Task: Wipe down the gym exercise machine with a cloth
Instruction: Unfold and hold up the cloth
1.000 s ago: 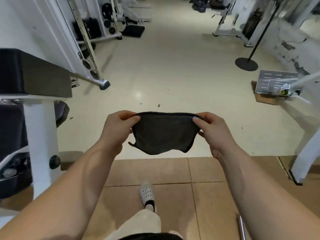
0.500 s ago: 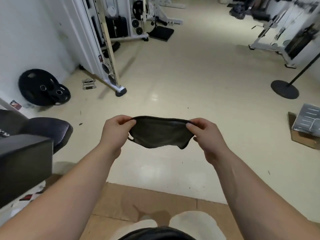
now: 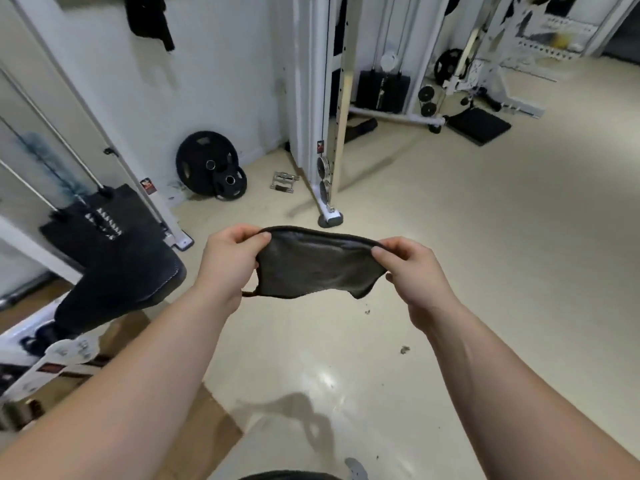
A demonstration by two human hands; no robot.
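The left grip (image 3: pixel 230 263) pinches the top left corner of the cloth (image 3: pixel 318 268) between its thumb and curled fingers. The right grip (image 3: pixel 412 271) pinches the top right corner the same way. The dark cloth hangs stretched between the two grips, in the air over the floor (image 3: pixel 467 271), with its lower edge loose. Left of the left grip, near but apart, the machine's black pad (image 3: pixel 121 261) sits tilted. Beyond the left grip, two plates (image 3: pixel 207 168) lean at the wall. Beyond the cloth stands a white column (image 3: pixel 329 133), and a metal handle (image 3: pixel 284 182) lies just beside its foot.
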